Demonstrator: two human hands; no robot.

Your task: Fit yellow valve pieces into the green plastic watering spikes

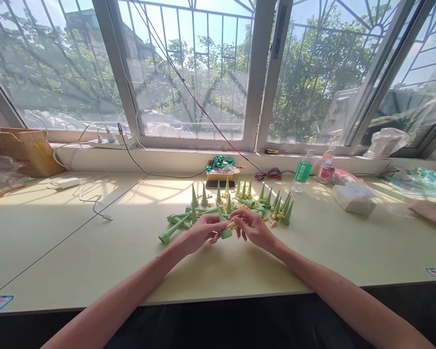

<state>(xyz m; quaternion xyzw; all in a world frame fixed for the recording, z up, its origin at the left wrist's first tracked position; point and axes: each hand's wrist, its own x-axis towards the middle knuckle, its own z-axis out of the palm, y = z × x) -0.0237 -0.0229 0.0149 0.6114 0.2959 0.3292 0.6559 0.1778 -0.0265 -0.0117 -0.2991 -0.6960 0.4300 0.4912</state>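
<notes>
My left hand point(208, 229) is closed around a green plastic watering spike point(225, 233), its wide ribbed end tilted toward me. Right beside it, the fingers of my right hand point(253, 227) pinch a small yellow plastic valve point(231, 225) against the spike's side. Whether the valve sits in the spike I cannot tell, as fingertips cover the join. Behind my hands stand several green spikes point(288, 214) with their points up, and small yellow valves point(273, 224) are scattered among them. More green spikes point(171, 232) lie on their sides to the left.
The pale table point(131, 261) runs up to the window wall. At the back are a small box point(222, 176) with green cord and a dark phone point(214, 184). A bottle point(303, 170), a can point(326, 173) and a tissue pack point(353, 198) stand right; another person's arm point(432, 216) rests beyond.
</notes>
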